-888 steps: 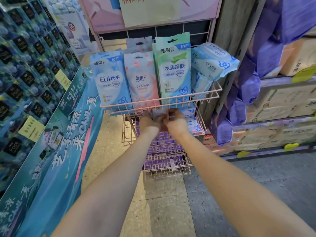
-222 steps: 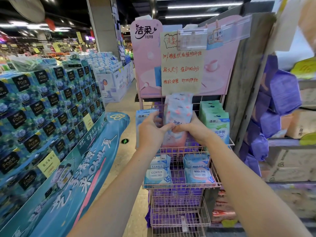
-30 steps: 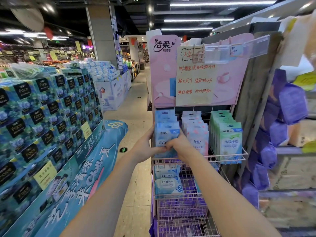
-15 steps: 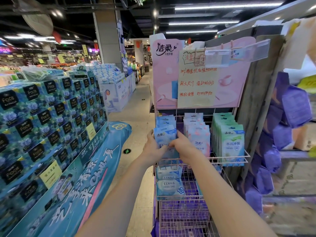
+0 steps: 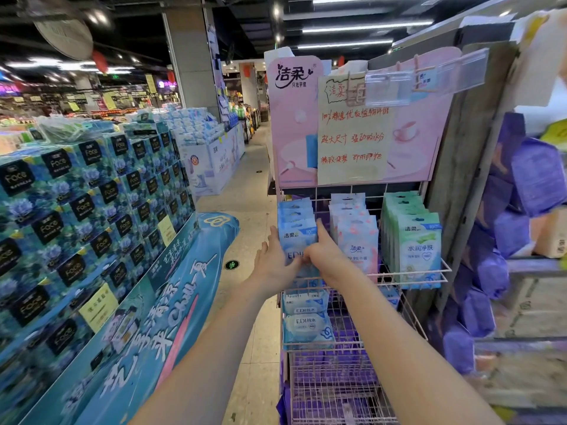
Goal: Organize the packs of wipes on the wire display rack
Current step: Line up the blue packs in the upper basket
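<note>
Since half a second back, our hands had barely shifted on the blue packs [image 5: 297,237]; the front one had settled lower into the row, and the head camera sat a touch closer.

Only the one head view to go on. We were at the squaring-up step on the top basket [image 5: 411,273] of the rack [image 5: 337,384]. Our left hand [image 5: 271,262] lay flat and open against the left side of the blue row, fingers spread. Our right hand [image 5: 325,256] pressed on the front blue pack, thumb up its right edge, fingers curled; more pushing than holding, though we couldn't tell if it pinched anything.

Next move, we reckoned, was to nudge that row straight and let go, then look at the shelf below, where more blue packs [image 5: 306,325] lay flat.

Looks-wise: three upright rows up top, blue at left, pink packs [image 5: 357,240] in the middle, green packs [image 5: 418,243] at right, all facing out. Soft pouches, so they'd probably slump if shoved hard.
</note>
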Demonstrator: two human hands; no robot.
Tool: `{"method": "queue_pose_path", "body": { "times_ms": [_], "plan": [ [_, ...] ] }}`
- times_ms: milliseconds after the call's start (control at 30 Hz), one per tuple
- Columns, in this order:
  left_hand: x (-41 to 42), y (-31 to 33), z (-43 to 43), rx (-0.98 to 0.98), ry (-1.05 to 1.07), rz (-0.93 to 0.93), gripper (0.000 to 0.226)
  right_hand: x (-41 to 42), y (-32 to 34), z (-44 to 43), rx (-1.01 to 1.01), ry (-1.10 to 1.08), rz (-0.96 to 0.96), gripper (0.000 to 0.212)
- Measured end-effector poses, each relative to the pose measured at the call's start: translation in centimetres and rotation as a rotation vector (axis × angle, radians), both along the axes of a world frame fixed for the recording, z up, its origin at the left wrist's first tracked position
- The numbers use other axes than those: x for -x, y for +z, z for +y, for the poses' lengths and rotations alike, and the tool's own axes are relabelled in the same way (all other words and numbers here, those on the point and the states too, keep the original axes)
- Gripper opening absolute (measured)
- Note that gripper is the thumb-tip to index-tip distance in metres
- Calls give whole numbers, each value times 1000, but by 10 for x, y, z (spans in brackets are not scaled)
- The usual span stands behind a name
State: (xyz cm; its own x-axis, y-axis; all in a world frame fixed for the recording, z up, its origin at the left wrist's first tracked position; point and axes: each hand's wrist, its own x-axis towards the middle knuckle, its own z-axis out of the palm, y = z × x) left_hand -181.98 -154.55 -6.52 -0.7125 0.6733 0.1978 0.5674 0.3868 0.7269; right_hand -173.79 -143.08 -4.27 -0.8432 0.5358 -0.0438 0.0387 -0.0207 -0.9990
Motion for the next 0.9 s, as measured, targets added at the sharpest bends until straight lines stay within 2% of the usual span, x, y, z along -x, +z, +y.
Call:
{"method": "queue_pose_path", "body": {
  "times_ms": [67,133,233,433,633,733,833,900],
  "plan": [
    [-5,-2,1,-146,-24,-3,83,0,-3,0,-13,-13,-21,93],
    [-7,-5,-1,-216,-51,-41,83,-1,-4,0,-60,4,-40,84],
    [-5,-6,-5,-187,-82,-74,91,0,-5,3,-116,21,-75,74],
    [5,-1,-8,-33,-55,29,95,1,-1,-1,-157,29,-157,86],
    [-4,2,-9,-18,7,11,100,-2,4,-7,-218,-112,-162,67],
    [-4,9,-9,-82,33,81,90,-8,4,-14,-296,-154,-185,71],
    [-7,16,-15,-104,22,26,86,-20,5,-21,-399,-183,-182,80],
    [-10,20,-21,-95,37,104,80,-29,7,-24,-454,-184,-140,82]
  ]
}}
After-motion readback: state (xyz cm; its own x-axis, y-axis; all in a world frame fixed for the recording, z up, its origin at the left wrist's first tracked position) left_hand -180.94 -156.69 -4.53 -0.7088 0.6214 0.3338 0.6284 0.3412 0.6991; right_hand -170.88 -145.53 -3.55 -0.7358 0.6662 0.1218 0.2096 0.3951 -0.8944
